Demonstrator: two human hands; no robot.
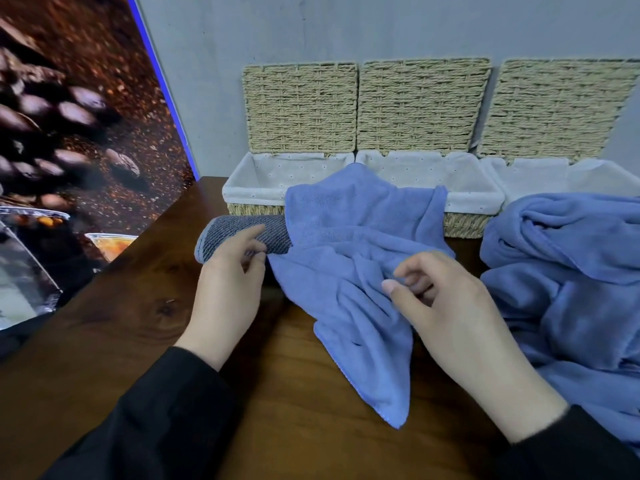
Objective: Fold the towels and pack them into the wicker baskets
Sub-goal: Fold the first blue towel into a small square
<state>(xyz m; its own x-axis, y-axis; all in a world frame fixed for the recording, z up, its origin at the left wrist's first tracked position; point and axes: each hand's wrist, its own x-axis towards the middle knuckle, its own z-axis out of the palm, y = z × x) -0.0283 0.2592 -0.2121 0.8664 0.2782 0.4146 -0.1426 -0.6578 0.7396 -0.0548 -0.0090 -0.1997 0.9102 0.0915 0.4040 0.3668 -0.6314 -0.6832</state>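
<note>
Head view: a dark wooden table (pixel 131 327) fills the lower frame, its left edge running diagonally from the upper middle down to the left border, beside a coffee-bean wall picture (pixel 69 116).

At frame centre a crumpled blue towel (pixel 349 271) lies spread on the table; its upper edge drapes over the front rims of the left basket (pixel 256 192) and the middle basket (pixel 467 199), and its lower corner points toward the bottom centre.

A rolled grey towel (pixel 242 237) lies just left of it, touching the left basket's front wall and partly covered by the blue towel.

The left hand (pixel 228 289) reaches up from the lower left; its fingers rest loosely curled on the grey roll and grip nothing that I can see.

The right hand (pixel 446 303), centre right, hovers at the blue towel's folds with fingers loosely bent; whether they pinch cloth I cannot tell.

A heap of blue towels (pixel 568 289) fills the right edge, in front of the right basket (pixel 540 171).

All three lined baskets stand open along the grey wall, lids upright.

Bare tabletop shows at lower left and between the forearms.
</note>
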